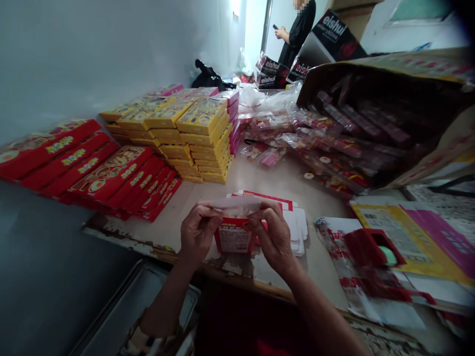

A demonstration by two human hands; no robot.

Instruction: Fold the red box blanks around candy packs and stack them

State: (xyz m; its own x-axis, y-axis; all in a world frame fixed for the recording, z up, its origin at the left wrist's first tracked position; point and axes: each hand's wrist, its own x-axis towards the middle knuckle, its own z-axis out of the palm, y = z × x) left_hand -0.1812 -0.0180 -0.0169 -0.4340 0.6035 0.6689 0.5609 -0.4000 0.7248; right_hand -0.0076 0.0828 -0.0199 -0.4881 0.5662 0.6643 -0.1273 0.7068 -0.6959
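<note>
Nearest, at the centre of the clock, a small red box [234,240] sits over the table's [265,179] front edge; whether its base touches is unclear. The left hand [196,230] at nine o'clock and right hand [272,235] at three each pinch an upper corner, thumbs and fingers closed, seemingly to steady both sides while a pale flap [237,201] stands up. White cards [299,230] lie just beyond the right hand, probably for easy reach, as does the tape dispenser [365,252] at three. Red boxes [115,173] at ten and yellow boxes [204,116] at eleven are stacked, likely saving space. Wrapped packets [315,143] spread at one beside a tipped carton [393,62], its mouth presumably facing inward for access.
</note>
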